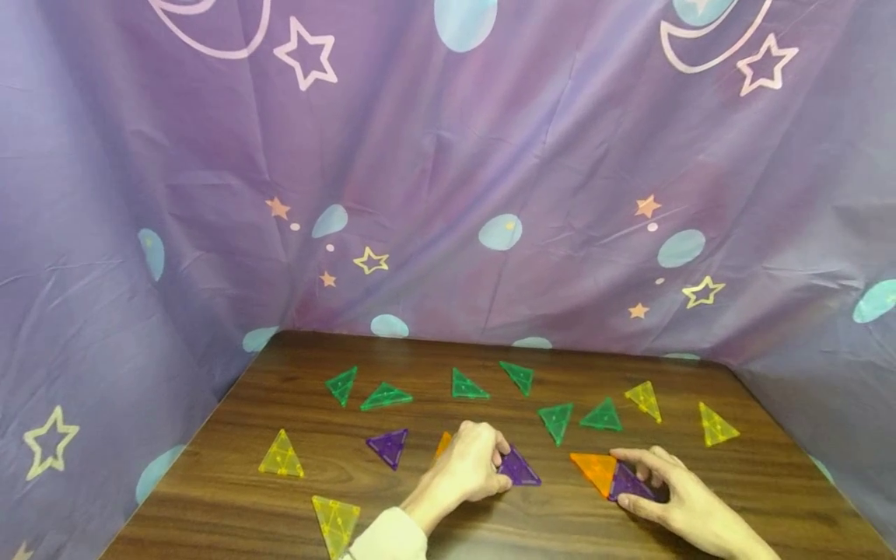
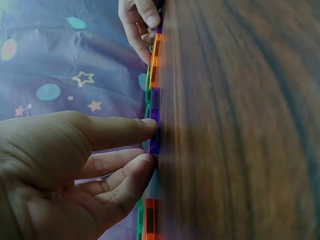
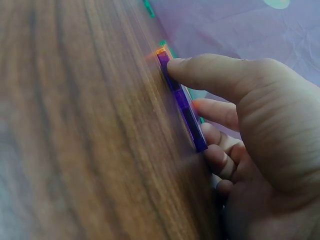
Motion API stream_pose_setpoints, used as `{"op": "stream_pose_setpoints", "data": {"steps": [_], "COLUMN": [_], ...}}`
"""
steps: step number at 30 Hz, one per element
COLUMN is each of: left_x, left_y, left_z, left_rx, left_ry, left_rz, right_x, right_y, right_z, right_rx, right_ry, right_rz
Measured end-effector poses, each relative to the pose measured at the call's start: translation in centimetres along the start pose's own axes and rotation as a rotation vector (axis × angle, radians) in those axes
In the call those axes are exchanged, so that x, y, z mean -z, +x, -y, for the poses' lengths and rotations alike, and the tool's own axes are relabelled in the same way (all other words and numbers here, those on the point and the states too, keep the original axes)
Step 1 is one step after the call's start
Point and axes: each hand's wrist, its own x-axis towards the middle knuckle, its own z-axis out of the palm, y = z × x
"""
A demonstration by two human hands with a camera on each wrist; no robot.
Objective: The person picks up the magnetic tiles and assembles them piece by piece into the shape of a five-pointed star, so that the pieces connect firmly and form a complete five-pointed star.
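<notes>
Lying far left on the table (image 1: 210, 505): 2 yellow triangles (image 1: 281, 456), then a purple triangle (image 1: 390, 447). Next, pinching a 2nd purple triangle (image 1: 520, 470) in fingers of left hand (image 1: 467, 465), mostly covering an orange piece (image 1: 442, 444). Farther right, touching an orange triangle (image 1: 596, 469), a 3rd purple triangle (image 1: 628, 484) pinched in right hand (image 1: 665, 491).

In the head view, your left hand (image 1: 467, 464) hides much of the orange tile (image 1: 442, 444) beside its grip and one end of the purple tile (image 1: 519, 468) within it. Behind that grip, the bottom edge cuts off your sleeve (image 1: 393, 537).
</notes>
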Motion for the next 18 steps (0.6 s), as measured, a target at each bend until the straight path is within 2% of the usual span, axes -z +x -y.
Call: {"op": "stream_pose_setpoints", "data": {"steps": [4, 10, 14, 18], "left_x": [-0.1, -0.9, -1.7, -2.7], "left_y": [-0.2, 0.2, 0.2, 0.5], "left_z": [-0.4, -1.3, -2.4, -3.6], "left_rx": [0.018, 0.012, 0.009, 0.009], "left_ry": [-0.039, -0.071, -0.032, -0.015], "left_rz": [0.032, 0.061, 0.081, 0.090], "right_x": [0.2, 0.3, 0.2, 0.2], "right_y": [0.3, 0.2, 0.2, 0.2], "right_z": [0.1, 0.1, 0.3, 0.2], "right_rx": [0.016, 0.019, -0.008, 0.004], "right_ry": [-0.005, -0.019, -0.012, -0.015], "right_rz": [0.000, -0.023, -0.004, -0.021]}}
